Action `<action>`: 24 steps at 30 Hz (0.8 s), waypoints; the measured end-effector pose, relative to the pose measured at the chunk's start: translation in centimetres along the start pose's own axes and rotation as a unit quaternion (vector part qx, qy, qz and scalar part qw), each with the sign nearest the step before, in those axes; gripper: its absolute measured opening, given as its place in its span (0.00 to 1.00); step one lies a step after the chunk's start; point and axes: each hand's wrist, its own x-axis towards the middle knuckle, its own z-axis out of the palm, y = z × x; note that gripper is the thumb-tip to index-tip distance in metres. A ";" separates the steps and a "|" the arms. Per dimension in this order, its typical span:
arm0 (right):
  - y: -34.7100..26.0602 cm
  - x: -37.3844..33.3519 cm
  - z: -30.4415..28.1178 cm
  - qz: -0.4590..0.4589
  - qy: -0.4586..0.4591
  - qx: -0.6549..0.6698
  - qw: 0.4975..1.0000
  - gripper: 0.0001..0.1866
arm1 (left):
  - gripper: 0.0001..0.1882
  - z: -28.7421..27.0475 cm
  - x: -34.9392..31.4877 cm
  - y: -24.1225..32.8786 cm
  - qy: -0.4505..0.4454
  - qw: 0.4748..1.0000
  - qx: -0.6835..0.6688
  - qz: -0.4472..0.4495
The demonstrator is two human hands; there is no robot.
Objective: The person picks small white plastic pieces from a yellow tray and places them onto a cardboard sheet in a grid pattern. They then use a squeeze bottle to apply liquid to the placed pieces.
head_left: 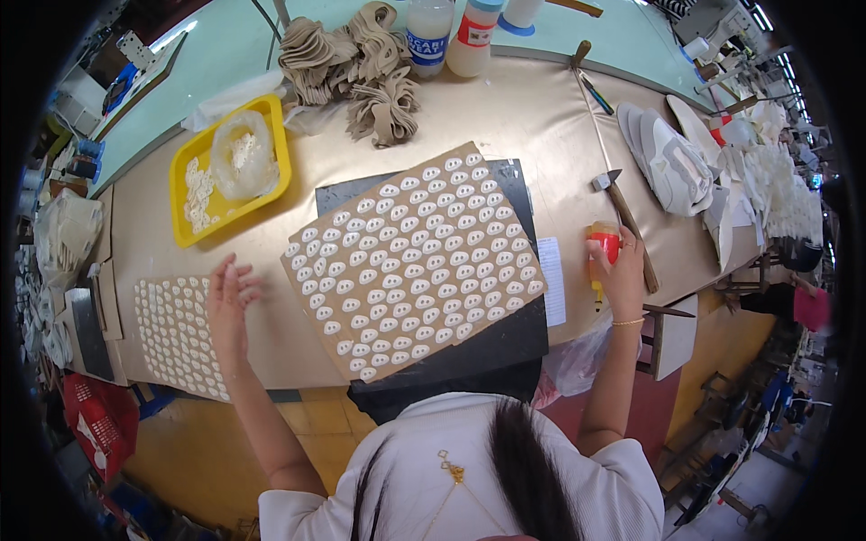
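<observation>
One smaller cardboard sheet (171, 279) of two-holed white ovals (180, 335); near it, left hand (233, 293) empty, fingers loosely apart; centre, larger oval-covered sheet (360, 286); rightward, right hand's (622, 266) fingers around red-labelled squeeze bottle (606, 242); seemingly bottle-handling step, next calling for steady grip.

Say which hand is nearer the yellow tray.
Left. The left hand is in front of the yellow tray; the right hand is far to its right, holding a bottle.

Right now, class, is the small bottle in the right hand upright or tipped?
Tipped: the bottle is in the right hand, its yellow nozzle pointing toward the picture's lower edge.
</observation>
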 end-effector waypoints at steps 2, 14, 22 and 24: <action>0.3 0.1 0.5 0.007 0.008 -0.013 1.000 0.38 | 0.23 0.3 -2.3 -2.1 0.008 0.998 -0.029 -0.052; -0.2 2.0 -3.3 0.015 -0.039 0.642 0.766 0.26 | 0.17 3.8 -6.5 -4.1 -0.063 0.976 -0.174 -0.120; -2.9 3.0 1.6 -0.002 0.003 0.711 0.704 0.30 | 0.11 6.3 -5.5 -4.6 0.005 0.975 -0.218 -0.036; -3.6 3.7 2.6 0.010 0.011 0.723 0.690 0.29 | 0.10 6.3 -5.4 -4.7 0.005 0.976 -0.215 -0.034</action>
